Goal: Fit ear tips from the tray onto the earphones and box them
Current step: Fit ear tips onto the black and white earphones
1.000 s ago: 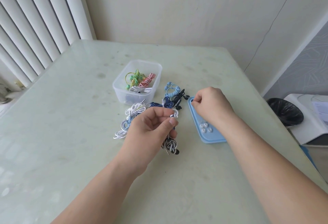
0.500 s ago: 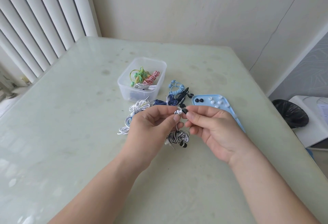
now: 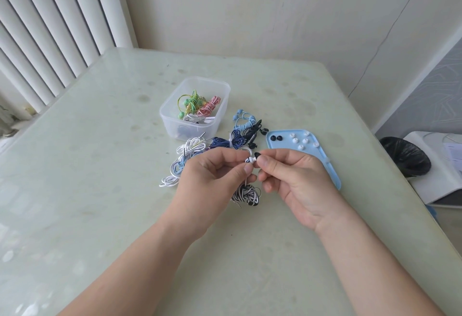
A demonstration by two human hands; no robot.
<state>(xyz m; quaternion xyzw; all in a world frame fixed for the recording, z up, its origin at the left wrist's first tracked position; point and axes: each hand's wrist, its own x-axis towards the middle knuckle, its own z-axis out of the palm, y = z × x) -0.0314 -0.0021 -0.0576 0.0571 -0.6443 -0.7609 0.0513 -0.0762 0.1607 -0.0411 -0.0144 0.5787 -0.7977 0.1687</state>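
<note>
My left hand [image 3: 215,178] pinches a white earbud [image 3: 249,160] of the black-and-white striped earphones, whose coiled cord [image 3: 246,194] hangs below. My right hand [image 3: 295,178] pinches a black ear tip [image 3: 256,154] right against that earbud. A light blue tray [image 3: 322,155] to the right holds two black ear tips [image 3: 276,138] and several white ear tips [image 3: 303,140]. A clear plastic box [image 3: 195,108] behind holds green, pink and white earphones.
Loose earphones lie between box and hands: a white bundle [image 3: 185,160], a dark blue one [image 3: 225,143], a light blue one [image 3: 243,120] and a black one [image 3: 253,131]. A black-lined bin [image 3: 405,158] stands off the table's right edge. Vertical blinds hang at the left.
My right hand left the tray and came to my left hand with a black ear tip. The tip now sits against the white earbud.
</note>
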